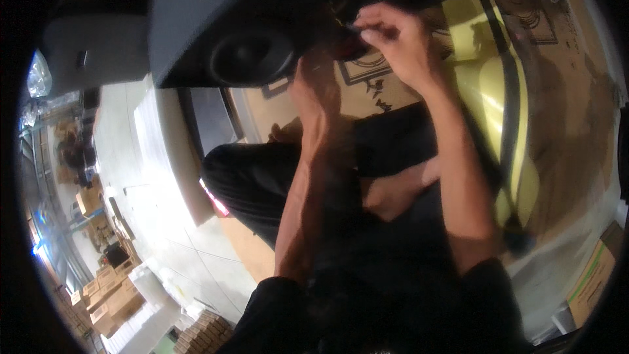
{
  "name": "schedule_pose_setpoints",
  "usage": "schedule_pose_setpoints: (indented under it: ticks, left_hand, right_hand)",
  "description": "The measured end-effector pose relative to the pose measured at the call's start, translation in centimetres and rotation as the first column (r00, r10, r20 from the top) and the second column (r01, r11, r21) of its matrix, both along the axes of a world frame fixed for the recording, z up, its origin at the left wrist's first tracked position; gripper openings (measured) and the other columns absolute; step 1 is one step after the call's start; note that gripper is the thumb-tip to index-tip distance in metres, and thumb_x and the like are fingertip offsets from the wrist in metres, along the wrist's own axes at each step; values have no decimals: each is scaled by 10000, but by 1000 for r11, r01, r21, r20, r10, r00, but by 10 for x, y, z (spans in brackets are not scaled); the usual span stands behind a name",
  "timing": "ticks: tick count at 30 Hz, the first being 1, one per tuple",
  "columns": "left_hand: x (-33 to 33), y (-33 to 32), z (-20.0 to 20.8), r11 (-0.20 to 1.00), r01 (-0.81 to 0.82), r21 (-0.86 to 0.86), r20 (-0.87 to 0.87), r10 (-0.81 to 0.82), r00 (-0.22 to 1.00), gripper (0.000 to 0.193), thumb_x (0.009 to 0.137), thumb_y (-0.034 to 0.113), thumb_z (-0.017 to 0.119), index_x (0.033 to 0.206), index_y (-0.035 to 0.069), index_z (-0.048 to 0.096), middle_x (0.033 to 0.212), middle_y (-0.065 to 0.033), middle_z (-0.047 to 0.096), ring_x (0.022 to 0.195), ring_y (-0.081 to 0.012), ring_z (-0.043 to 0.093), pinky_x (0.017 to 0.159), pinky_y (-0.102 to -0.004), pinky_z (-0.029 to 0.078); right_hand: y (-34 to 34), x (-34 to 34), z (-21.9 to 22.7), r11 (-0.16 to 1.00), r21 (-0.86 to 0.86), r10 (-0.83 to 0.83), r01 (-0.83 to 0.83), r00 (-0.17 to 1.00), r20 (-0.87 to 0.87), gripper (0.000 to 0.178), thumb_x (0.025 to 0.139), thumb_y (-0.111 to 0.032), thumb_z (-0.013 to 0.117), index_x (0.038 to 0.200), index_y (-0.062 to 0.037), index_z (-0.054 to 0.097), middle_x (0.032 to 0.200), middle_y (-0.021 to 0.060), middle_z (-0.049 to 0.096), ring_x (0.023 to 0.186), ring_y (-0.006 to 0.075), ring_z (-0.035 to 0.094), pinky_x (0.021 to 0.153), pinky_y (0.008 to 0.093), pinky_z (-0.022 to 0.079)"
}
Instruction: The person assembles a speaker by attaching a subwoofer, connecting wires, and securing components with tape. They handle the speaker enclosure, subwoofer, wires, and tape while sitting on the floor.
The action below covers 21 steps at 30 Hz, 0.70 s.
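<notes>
A large black speaker cabinet [190, 23] with a round speaker cone [252, 58] tilts over my lap. My left hand [316, 85] is raised to its underside, just right of the cone. Its fingers are lost in shadow, so their grip is hidden. My right hand [400, 36] is up beside the cabinet's dark opening, thumb and fingers pinched together. Something thin and pale seems to be at the fingertips, too blurred to name. Faint yellow and red bits, perhaps wires, show in the dark between the hands.
A yellow sheet with a black stripe [488, 85] lies right of my right forearm. Printed cardboard [557, 92] spreads beneath me, and my bare foot [396, 193] rests between my arms. A white foam block [167, 151] stands at left; stacked cartons [114, 292] are farther off.
</notes>
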State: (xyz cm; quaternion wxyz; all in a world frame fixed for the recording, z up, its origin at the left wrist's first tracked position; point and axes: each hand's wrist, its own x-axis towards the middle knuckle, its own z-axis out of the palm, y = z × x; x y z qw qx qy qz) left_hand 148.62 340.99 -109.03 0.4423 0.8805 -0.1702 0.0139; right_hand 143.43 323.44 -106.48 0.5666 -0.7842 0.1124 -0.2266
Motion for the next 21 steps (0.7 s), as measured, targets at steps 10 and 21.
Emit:
schedule_pose_setpoints:
  ticks: [10,21]
  left_hand:
    - [-6,-16,21,987,126,-101,73,-119,990,138,914,61,734,1036,5,698,1024,-144,722,933,-243,721,761,-348,586]
    - [-7,-21,1,993,97,-66,225,-80,971,160,915,-8,673,1066,16,628,993,-158,716,904,-305,724,809,-399,574]
  right_hand:
    - [8,-4,15,979,-137,115,-153,961,-250,277,918,-4,661,1192,-43,670,1078,109,764,1024,237,733,871,355,583]
    - [10,4,7,953,-302,-103,-3,937,-333,245,909,-54,699,1153,-42,706,1057,91,765,993,224,733,893,343,568]
